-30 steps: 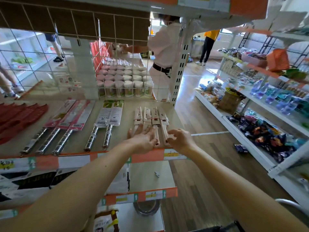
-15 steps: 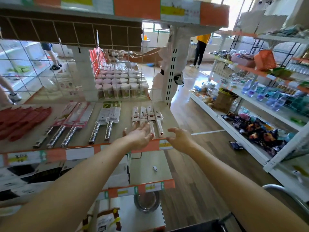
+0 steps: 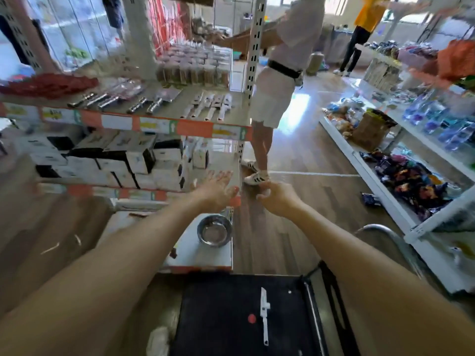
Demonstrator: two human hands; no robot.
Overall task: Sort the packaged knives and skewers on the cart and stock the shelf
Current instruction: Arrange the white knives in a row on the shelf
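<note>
Packaged knife [image 3: 264, 314]: lies alone on the black cart [image 3: 218, 317], near us, below our arms.
Shelf [image 3: 195, 128]: far left; white packaged knives [image 3: 210, 107] lie in a row at its right end, with steel-handled knives [image 3: 102, 100] left of them.
Left hand [image 3: 217, 191]: ours, fingers spread, holding nothing.
Right hand [image 3: 279, 200]: just right of it, fingers curled under; we cannot tell whether it pinches anything.
</note>
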